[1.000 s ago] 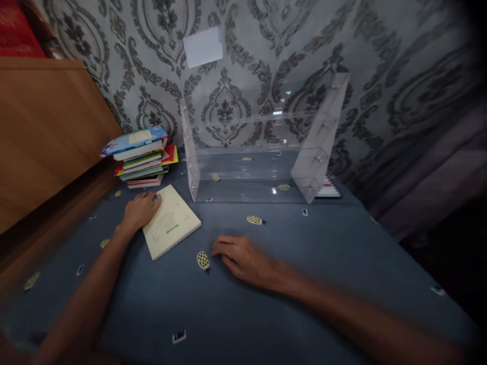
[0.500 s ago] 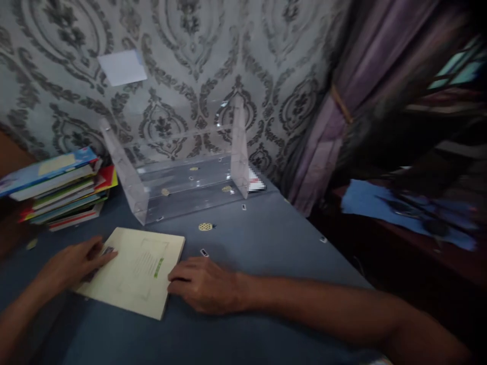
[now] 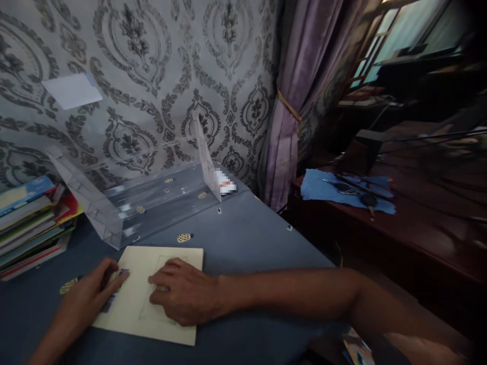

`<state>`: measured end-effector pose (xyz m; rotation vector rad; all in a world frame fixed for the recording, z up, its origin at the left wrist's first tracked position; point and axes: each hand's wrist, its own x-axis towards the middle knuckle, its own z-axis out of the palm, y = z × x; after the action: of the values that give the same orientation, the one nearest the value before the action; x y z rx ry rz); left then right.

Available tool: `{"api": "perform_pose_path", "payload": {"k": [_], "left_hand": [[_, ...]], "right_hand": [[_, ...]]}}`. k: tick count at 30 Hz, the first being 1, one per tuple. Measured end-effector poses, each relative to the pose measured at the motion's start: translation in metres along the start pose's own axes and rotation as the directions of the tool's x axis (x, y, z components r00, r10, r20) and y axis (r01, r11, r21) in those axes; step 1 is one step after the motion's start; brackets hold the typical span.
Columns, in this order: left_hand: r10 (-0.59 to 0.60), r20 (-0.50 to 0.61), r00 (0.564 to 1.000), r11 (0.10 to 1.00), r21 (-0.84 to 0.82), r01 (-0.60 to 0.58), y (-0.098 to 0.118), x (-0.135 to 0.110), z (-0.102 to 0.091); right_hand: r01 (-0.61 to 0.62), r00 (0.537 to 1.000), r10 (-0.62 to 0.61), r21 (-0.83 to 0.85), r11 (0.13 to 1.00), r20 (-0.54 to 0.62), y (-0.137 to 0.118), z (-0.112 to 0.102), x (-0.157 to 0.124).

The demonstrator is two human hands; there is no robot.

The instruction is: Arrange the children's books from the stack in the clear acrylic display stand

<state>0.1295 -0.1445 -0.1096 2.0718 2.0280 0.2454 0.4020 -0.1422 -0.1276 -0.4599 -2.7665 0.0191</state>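
Observation:
A cream-coloured book (image 3: 137, 263) lies flat on the blue tablecloth, with a faint printed frame and a dark picture strip near its left edge. My left hand (image 3: 93, 294) is at that left edge, thumb over the surface and bent fingers by the side, holding the book. Across the right half rests my right hand (image 3: 184, 294), palm down, its fingers slightly bent and apart; it covers the printed text. Beyond the book stands a clear plastic rack (image 3: 102, 213) with two side panels and see-through shelves.
Several books are stacked (image 3: 34, 233) at the left. Behind the rack is a patterned wall (image 3: 167, 66) with a white paper (image 3: 72, 91). To the right, past the table edge, a dark red table (image 3: 426, 228) bears a blue cloth (image 3: 315, 187) with tools. A purple curtain (image 3: 285, 147) hangs between.
My right hand has moved left from the book's right edge onto its surface. My left hand stays at the left edge. The view has turned to the right.

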Motion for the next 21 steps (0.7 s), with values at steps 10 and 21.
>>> {"api": "perform_pose_path", "payload": {"k": [10, 21], "left_hand": [[0.188, -0.281, 0.941, 0.981, 0.091, -0.168, 0.02, 0.009, 0.024], [0.539, -0.259, 0.801, 0.84, 0.234, -0.49, 0.063, 0.051, 0.036]], "right_hand": [[-0.32, 0.947, 0.319, 0.035, 0.947, 0.032, -0.014, -0.008, -0.006], [-0.269, 0.959, 0.255, 0.111, 0.957, 0.125, -0.025, -0.014, -0.01]]}}
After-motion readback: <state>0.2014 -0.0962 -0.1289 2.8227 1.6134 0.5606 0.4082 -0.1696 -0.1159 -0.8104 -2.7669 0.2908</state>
